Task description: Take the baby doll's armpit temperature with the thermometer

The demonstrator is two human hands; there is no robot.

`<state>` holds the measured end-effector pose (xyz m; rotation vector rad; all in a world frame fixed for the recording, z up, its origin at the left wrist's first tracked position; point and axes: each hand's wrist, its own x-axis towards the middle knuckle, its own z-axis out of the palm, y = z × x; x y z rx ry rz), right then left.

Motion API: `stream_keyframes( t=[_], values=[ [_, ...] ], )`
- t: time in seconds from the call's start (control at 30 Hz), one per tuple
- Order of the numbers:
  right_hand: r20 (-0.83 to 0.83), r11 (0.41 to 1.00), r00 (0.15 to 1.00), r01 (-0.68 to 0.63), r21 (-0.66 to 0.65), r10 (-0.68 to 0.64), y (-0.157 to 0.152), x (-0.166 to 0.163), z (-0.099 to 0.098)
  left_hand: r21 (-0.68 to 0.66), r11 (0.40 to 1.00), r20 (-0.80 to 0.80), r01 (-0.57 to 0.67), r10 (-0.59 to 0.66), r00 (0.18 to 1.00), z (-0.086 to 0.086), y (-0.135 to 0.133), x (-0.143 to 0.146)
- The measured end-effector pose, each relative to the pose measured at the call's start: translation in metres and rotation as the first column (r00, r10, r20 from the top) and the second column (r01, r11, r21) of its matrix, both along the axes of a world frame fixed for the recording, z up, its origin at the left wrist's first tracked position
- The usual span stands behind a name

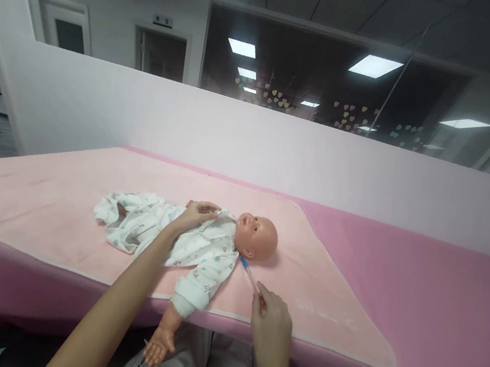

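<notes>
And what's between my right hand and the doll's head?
In the head view, a slim blue-tipped stick, held by your right hand, extends toward the doll's head over peach cloth.

Doll head: smooth plstc, semi-gloss; outfit: matt cloth; stick: plstc; blanket: matt cloth.

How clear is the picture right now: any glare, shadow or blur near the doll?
Head view: bright light panels stand out against the dark window; head view: a soft shadow lies beside the doll's head; head view: the blue-tipped stick in the right hand is too small and soft to show markings.
</notes>
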<state>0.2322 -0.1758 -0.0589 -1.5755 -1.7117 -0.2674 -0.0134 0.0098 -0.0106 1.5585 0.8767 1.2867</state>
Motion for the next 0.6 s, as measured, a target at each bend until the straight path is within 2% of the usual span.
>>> stream_keyframes(
  t=[0.1, 0.17, 0.23, 0.33, 0.47, 0.53, 0.6],
  values=[
    [0.167, 0.999, 0.985, 0.031, 0.007, -0.032, 0.005, -0.012, -0.006, -0.019, 1.000, 0.013, -0.005, 0.005, 1.000, 0.000, 0.001, 0.001],
    [0.232, 0.999, 0.972, 0.038, 0.018, -0.042, 0.007, -0.020, -0.002, -0.015, 1.000, 0.005, -0.006, 0.006, 1.000, 0.000, 0.002, 0.002],
    [0.254, 0.999, 0.967, 0.009, 0.050, -0.021, 0.013, -0.029, 0.011, -0.001, 1.000, -0.012, -0.012, 0.012, 1.000, 0.000, 0.003, 0.002],
    [0.289, 0.991, 0.955, -0.101, 0.083, 0.073, 0.034, -0.048, 0.042, 0.031, 0.999, -0.055, -0.023, 0.025, 0.998, 0.001, 0.002, 0.002],
    [0.542, 0.937, 0.794, -0.347, 0.030, 0.276, 0.077, -0.069, 0.075, 0.054, 0.999, -0.094, 0.007, -0.002, 0.996, 0.004, -0.001, 0.002],
    [0.611, 0.921, 0.740, -0.386, 0.044, 0.281, 0.095, -0.073, 0.082, 0.063, 0.998, -0.115, 0.032, -0.024, 0.993, 0.005, -0.003, 0.002],
    [0.618, 0.923, 0.747, -0.375, 0.088, 0.245, 0.107, -0.074, 0.084, 0.074, 0.995, -0.144, 0.060, -0.049, 0.988, 0.006, -0.003, 0.002]
  ],
)
